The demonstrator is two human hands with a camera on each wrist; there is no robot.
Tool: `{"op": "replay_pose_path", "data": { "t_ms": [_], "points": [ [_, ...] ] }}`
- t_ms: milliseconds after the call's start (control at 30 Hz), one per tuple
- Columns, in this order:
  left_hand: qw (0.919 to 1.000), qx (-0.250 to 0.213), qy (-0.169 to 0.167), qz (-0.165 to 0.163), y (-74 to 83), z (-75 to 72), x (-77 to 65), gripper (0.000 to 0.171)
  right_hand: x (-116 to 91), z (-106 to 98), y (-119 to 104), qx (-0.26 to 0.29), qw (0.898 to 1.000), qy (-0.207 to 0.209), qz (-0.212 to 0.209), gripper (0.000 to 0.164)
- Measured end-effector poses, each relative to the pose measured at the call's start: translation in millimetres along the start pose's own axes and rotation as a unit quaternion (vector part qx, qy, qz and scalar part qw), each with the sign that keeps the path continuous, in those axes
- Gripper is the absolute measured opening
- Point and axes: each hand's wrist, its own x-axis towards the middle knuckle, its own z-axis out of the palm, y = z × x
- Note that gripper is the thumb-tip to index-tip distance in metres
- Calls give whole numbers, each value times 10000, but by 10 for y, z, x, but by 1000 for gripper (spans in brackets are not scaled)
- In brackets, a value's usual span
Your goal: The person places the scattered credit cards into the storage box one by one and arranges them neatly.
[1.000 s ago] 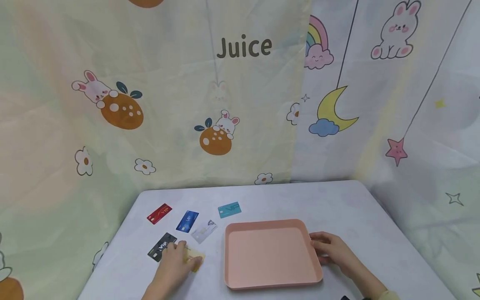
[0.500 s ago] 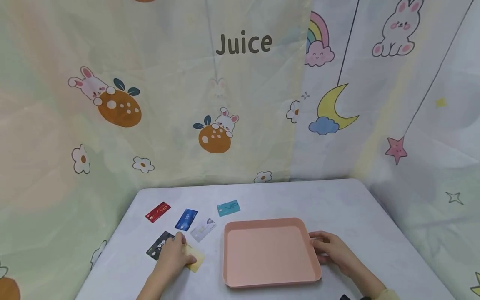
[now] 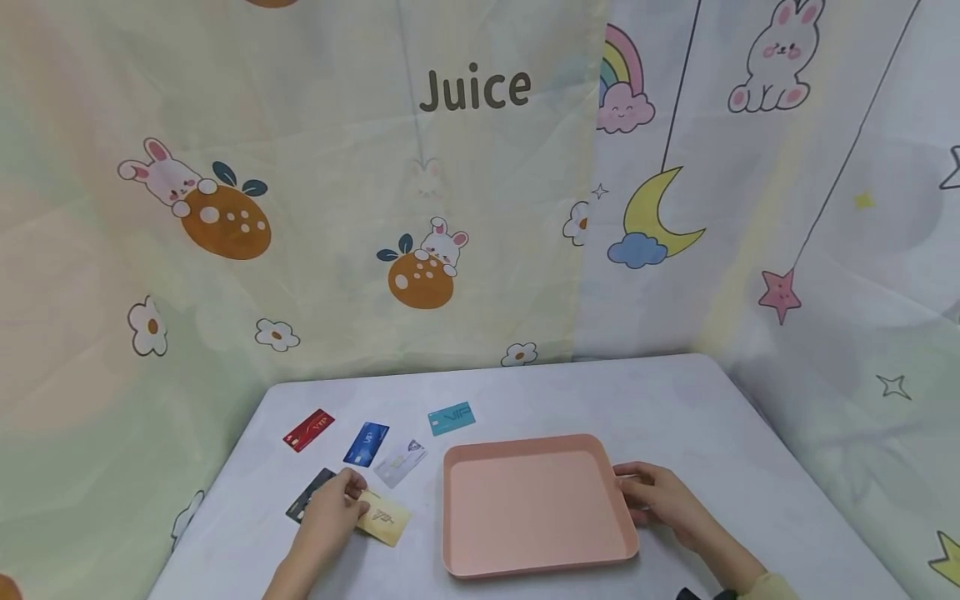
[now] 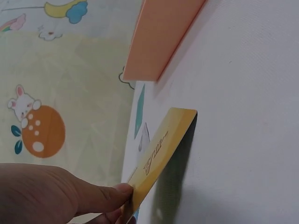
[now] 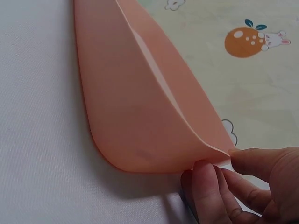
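Observation:
My left hand (image 3: 331, 508) pinches a gold card (image 3: 384, 518) by its left end between thumb and fingers. In the left wrist view that gold card (image 4: 161, 154) is tilted, with its shadow on the white cloth beside it. Partly covered by the left hand is a black card (image 3: 306, 498). A pink tray (image 3: 536, 508) lies to the right of the cards. At its right side my right hand (image 3: 660, 500) holds the rim; in the right wrist view the thumb lies at the edge of the tray (image 5: 135, 116) and the fingers sit under the rim.
Beyond the left hand lie a red card (image 3: 309, 430), a blue card (image 3: 366, 444), a pale silver card (image 3: 401, 463) and a teal card (image 3: 452, 418). All rest on a white-covered table (image 3: 600, 392). A printed curtain (image 3: 337, 167) hangs behind and at the sides.
The left thumb has drawn back to the gold card's left end, so more of the card shows and it is now pinched there. The right hand stays at the tray's rim.

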Motion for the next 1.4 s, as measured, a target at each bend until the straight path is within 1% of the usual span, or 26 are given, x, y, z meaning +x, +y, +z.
{"op": "replay_pose_path", "data": {
  "t_ms": [167,300,433,467,600,667,767,933,1067,1233,1400],
  "points": [
    [9999,-98,91,-50,18,-77,-22,14,32,7,-22,-150,9999,17,23,49],
    [9992,-340,-18,-202,10,-122,-22,18,37,7,-21,-140,9999,1,36,49],
    [9965,-729,-209,-359,-39,-137,-15,21,27,5,-1,-17,9999,-56,84,49],
    [9957,-824,-236,-342,-54,-137,-17,21,27,3,-1,-13,9999,-72,89,50],
    [9917,-1222,-230,-312,-104,-142,-32,20,33,-2,-9,-17,9999,-110,103,49],
    [9889,-1429,-196,-362,-121,-147,-42,20,33,-2,-7,-12,9999,-130,107,49],
    [9826,-1769,-151,-555,-124,-163,-55,21,31,-3,3,42,9998,-178,120,49],
    [9700,-2312,-143,-738,-113,-186,-47,24,46,-17,-5,-68,9997,-183,122,51],
    [9572,-2750,-157,-885,-122,-180,-47,26,47,-29,-23,-79,9997,-188,123,52],
    [9409,-3238,-172,-974,-145,-157,-51,30,37,-29,-10,-2,9998,-202,85,51],
    [9281,-3590,-198,-970,-157,-147,-69,34,36,-19,12,-21,9997,-205,114,52]
  ]
}}
